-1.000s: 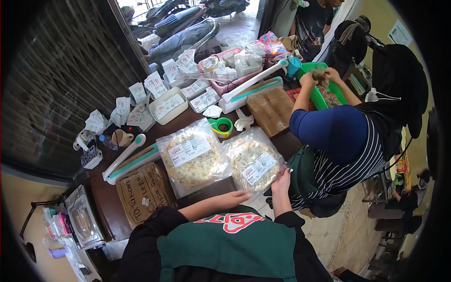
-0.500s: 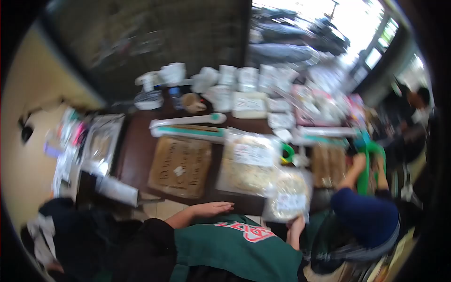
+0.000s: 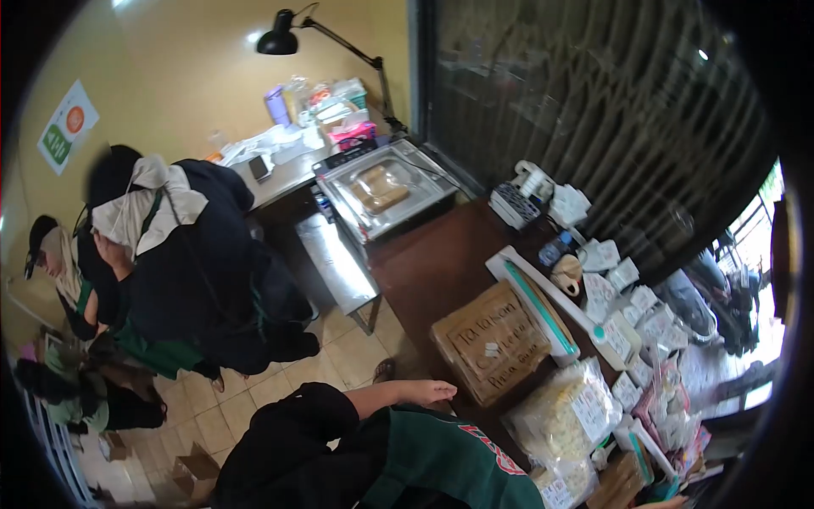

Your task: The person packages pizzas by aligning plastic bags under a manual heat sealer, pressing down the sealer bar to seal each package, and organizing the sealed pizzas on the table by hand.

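Note:
My left hand (image 3: pixel 428 391) hovers at the table's front edge with nothing in it, its fingers stretched out side by side. Just beyond it lies a brown cardboard sheet (image 3: pixel 492 343) in clear plastic, with handwriting on it. A large clear bag of pale food with a white label (image 3: pixel 570 411) rests to the right of the cardboard. Nearer to me is a smaller labelled bag (image 3: pixel 564 485), partly cut off by the frame's lower part. My right hand does not show. A long white and teal bag sealer (image 3: pixel 543 310) stands behind the cardboard.
A steel machine (image 3: pixel 386 191) with a wrapped brown package is at the far left of the brown table (image 3: pixel 424 263). A low metal bench (image 3: pixel 337 263) stands beside it. White pouches (image 3: pixel 602 288) line the back edge. People in dark clothes (image 3: pixel 199 246) stand at left; a desk lamp (image 3: pixel 278 38) is behind.
My view has swung left, bringing the steel machine and the people fully in. My right hand, earlier at the smaller bag, has gone out of sight. My left hand stays by the table edge.

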Demonstrator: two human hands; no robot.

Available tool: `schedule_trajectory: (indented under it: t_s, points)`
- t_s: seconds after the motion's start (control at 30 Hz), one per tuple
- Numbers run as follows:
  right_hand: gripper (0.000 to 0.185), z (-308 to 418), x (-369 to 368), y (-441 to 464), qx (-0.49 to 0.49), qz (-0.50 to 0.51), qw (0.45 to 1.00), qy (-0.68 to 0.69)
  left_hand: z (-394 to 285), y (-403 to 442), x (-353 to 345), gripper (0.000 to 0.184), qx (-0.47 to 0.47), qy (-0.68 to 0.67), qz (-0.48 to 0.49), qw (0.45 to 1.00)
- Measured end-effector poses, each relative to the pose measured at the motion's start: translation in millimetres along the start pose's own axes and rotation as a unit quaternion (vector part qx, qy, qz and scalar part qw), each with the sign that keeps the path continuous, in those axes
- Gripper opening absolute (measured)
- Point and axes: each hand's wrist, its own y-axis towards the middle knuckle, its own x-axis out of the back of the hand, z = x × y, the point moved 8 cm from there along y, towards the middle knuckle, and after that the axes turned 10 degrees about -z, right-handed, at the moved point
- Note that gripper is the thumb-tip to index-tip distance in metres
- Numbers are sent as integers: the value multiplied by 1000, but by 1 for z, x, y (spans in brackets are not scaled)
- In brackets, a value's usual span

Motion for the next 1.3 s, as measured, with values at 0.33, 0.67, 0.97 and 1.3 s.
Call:
schedule_trajectory:
  t_s: [0.33,0.67,0.97,1.3]
  points:
    - [39,19,-279,-170,12,469,874,-131,17,-55,154,57,-53,-41,-157,985]
    - [43,-23,-391,-262,66,628,722,-281,62,-159,272,72,-68,8,-369,927]
    - [46,-42,-435,-283,130,687,625,-348,171,-169,275,70,-15,-122,-336,934]
    - [53,-32,-356,-246,118,656,679,-308,238,-57,272,70,-51,-10,-182,982]
